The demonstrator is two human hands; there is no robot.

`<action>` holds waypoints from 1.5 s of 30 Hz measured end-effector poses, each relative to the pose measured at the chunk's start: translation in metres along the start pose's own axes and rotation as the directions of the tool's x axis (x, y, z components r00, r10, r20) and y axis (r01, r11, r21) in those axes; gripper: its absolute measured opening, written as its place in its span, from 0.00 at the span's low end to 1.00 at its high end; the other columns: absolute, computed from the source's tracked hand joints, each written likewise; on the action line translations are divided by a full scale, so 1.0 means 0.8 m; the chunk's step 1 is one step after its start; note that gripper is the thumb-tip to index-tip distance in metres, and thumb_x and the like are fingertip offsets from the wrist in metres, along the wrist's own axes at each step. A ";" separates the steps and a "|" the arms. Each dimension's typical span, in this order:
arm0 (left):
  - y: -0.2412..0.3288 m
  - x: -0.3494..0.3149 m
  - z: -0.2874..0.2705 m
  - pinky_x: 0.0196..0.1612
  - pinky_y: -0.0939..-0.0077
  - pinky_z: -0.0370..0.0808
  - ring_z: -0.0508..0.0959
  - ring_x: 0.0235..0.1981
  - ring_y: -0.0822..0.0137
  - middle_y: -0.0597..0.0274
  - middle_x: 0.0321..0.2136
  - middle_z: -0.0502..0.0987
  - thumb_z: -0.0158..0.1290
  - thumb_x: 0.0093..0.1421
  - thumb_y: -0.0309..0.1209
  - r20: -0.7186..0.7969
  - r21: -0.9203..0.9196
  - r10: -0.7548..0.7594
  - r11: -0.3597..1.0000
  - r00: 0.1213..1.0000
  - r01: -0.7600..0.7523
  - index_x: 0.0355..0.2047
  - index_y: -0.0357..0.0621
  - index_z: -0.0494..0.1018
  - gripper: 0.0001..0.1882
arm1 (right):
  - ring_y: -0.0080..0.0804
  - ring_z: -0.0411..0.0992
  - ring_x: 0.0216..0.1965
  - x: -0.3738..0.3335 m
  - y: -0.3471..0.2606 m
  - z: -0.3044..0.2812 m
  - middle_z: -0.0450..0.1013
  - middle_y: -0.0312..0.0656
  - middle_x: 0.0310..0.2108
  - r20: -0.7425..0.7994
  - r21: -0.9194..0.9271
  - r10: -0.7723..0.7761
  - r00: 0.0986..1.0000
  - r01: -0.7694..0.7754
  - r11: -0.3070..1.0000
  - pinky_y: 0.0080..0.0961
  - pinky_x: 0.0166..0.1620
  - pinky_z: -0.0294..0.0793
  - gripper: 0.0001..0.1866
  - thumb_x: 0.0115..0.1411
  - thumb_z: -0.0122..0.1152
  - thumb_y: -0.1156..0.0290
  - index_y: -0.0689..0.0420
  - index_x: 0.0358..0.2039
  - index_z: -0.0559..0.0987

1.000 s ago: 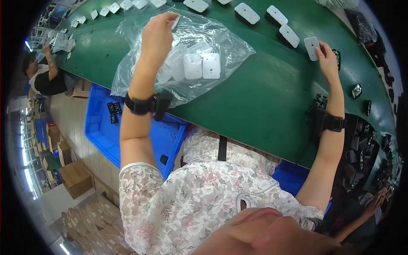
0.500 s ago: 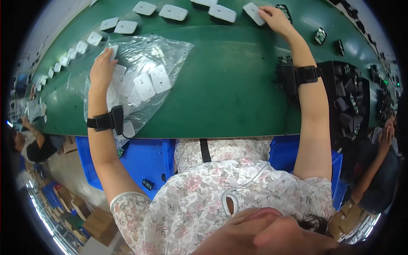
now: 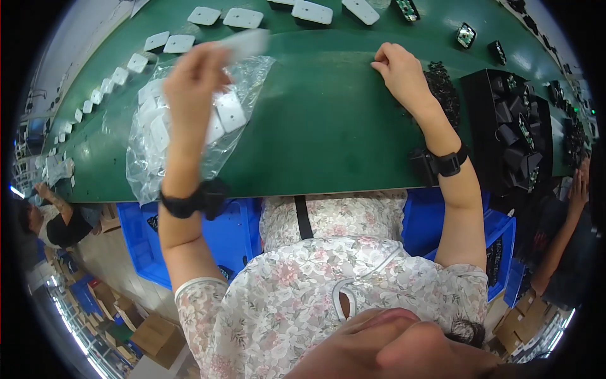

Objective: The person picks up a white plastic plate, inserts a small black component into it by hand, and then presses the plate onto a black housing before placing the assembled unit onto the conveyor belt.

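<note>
A flat white plastic cover point(image 3: 248, 44), smeared by motion, is gripped in my left hand point(image 3: 199, 72) above the far edge of a clear plastic bag point(image 3: 142, 180). More loose white covers point(image 3: 230, 110) lie in that bag, partly behind my left forearm. My right hand point(image 3: 403, 74) hovers over the green table point(image 3: 315, 126), fingers curled towards the thumb. What its fingertips hold, if anything, is hidden. Beside it lies a pile of small black parts point(image 3: 444, 91). Farther off stands a black case with a white cover point(image 3: 361, 11) on it.
A curving row of white-topped cases point(image 3: 243, 19) runs along the far side and left. Open black cases with green circuit boards point(image 3: 466, 36) lie at far right. A black box point(image 3: 476, 126) full of black housings stands right. Blue bins point(image 3: 148, 246) sit below the table edge.
My left hand has lifted a white cover out of the bag and swung right with it. My right hand has left the white-covered case and come nearer to me.
</note>
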State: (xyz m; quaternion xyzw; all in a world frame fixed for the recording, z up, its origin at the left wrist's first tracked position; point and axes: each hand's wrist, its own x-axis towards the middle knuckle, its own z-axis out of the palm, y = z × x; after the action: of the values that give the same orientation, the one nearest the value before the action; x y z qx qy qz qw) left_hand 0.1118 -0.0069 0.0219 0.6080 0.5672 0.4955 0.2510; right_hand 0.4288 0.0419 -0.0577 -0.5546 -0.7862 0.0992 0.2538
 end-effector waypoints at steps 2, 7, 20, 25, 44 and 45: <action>0.016 -0.016 0.048 0.20 0.85 0.70 0.75 0.19 0.78 0.64 0.22 0.77 0.54 0.60 0.28 0.135 -0.157 -0.011 0.987 0.991 0.033 0.36 0.36 0.76 0.07 | 0.46 0.70 0.30 0.000 -0.005 0.002 0.71 0.45 0.28 0.001 -0.056 -0.080 0.997 0.080 0.995 0.36 0.35 0.70 0.08 0.53 0.61 0.74 0.61 0.29 0.71; 0.007 -0.035 0.118 0.18 0.83 0.69 0.74 0.16 0.76 0.62 0.21 0.75 0.51 0.61 0.24 0.253 -0.379 -0.123 0.900 0.960 0.215 0.38 0.37 0.74 0.06 | 0.40 0.72 0.31 0.005 -0.014 -0.005 0.72 0.43 0.28 0.025 -0.065 -0.064 0.998 0.066 0.996 0.31 0.36 0.72 0.04 0.54 0.59 0.77 0.61 0.30 0.73; 0.008 -0.056 0.138 0.19 0.75 0.70 0.74 0.16 0.66 0.56 0.26 0.75 0.54 0.55 0.21 0.185 -0.223 0.014 0.975 0.983 0.028 0.36 0.39 0.73 0.08 | 0.22 0.70 0.36 -0.017 -0.115 -0.009 0.72 0.36 0.32 0.032 0.922 0.215 0.976 -0.112 0.371 0.18 0.42 0.69 0.09 0.55 0.61 0.82 0.60 0.36 0.73; -0.001 -0.058 0.138 0.20 0.69 0.71 0.74 0.20 0.58 0.56 0.24 0.72 0.55 0.54 0.22 0.150 -0.098 0.206 0.976 0.967 -0.193 0.34 0.41 0.73 0.07 | 0.21 0.68 0.36 -0.022 -0.117 -0.012 0.71 0.35 0.34 -0.066 0.785 0.083 0.994 0.001 0.619 0.17 0.42 0.68 0.10 0.56 0.59 0.82 0.61 0.39 0.73; 0.006 -0.056 0.121 0.29 0.79 0.77 0.79 0.28 0.71 0.54 0.34 0.77 0.49 0.59 0.18 0.370 -0.502 -0.231 0.765 0.900 0.403 0.50 0.35 0.67 0.17 | 0.20 0.64 0.26 -0.023 -0.111 -0.044 0.68 0.33 0.26 0.043 0.481 -0.022 0.999 -0.001 0.877 0.16 0.30 0.60 0.04 0.53 0.63 0.75 0.60 0.28 0.76; 0.008 -0.055 0.121 0.29 0.79 0.77 0.79 0.28 0.71 0.54 0.34 0.77 0.49 0.59 0.18 0.370 -0.503 -0.231 0.764 0.900 0.403 0.50 0.35 0.67 0.17 | 0.21 0.64 0.26 -0.024 -0.111 -0.042 0.69 0.34 0.27 0.026 0.454 -0.033 0.999 0.017 0.891 0.17 0.30 0.60 0.05 0.53 0.63 0.75 0.60 0.29 0.76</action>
State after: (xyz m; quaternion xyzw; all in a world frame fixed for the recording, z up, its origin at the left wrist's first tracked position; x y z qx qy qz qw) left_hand 0.2062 -0.0252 -0.0238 0.4641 0.4467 0.4981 0.5805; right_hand 0.3780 -0.0124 0.0044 -0.4681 -0.7525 0.2859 0.3644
